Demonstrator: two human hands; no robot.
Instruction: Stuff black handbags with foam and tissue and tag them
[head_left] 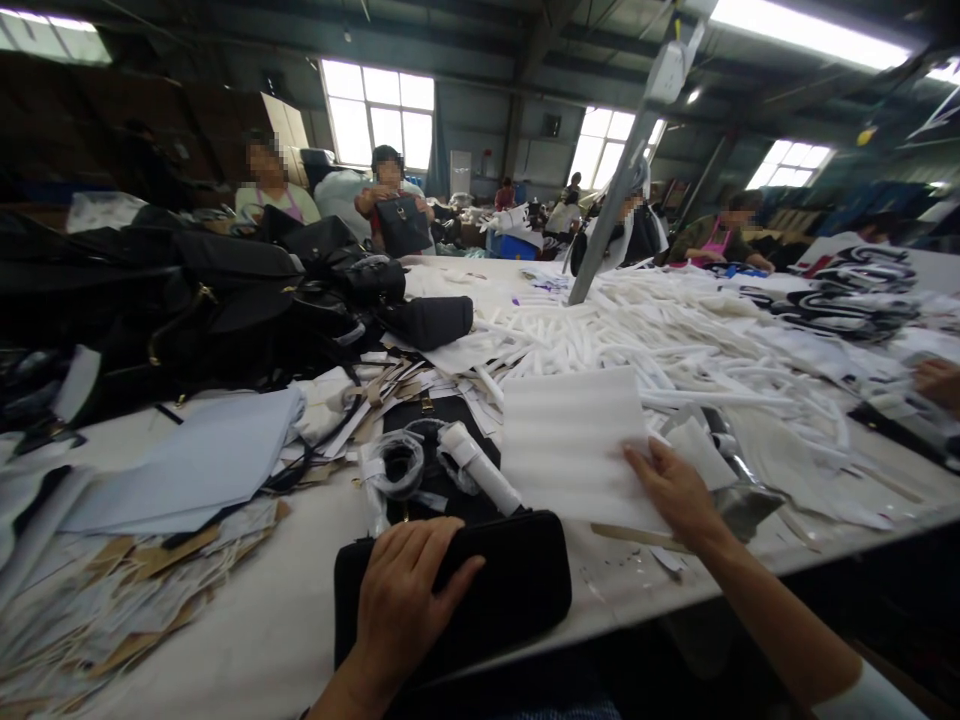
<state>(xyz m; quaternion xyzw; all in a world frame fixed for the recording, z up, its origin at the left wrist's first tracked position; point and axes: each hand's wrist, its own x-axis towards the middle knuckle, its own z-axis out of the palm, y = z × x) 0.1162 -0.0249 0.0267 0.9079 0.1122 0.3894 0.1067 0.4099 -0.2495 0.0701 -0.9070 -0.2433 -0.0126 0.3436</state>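
Observation:
A black handbag (510, 580) lies on its back at the table's front edge, its flat base toward me. My left hand (409, 590) grips it, with the fingers over the upper edge and the thumb on the base. Wrapped handles or straps (401, 465) in clear plastic rest on the bag's far side, beside a white-wrapped roll (480, 465). My right hand (671, 490) pinches the right edge of a thin white foam sheet (574, 440), which is held just right of the bag. Under that hand is a piece of silvery-grey plastic (742, 510).
Black bags (225, 290) are heaped at the left. White foam strips (600, 340) cover the middle and right of the table. White sheets (202, 460) and tags with strings (142, 590) lie at the left. A metal post (615, 190) rises from the table. Other people work beyond.

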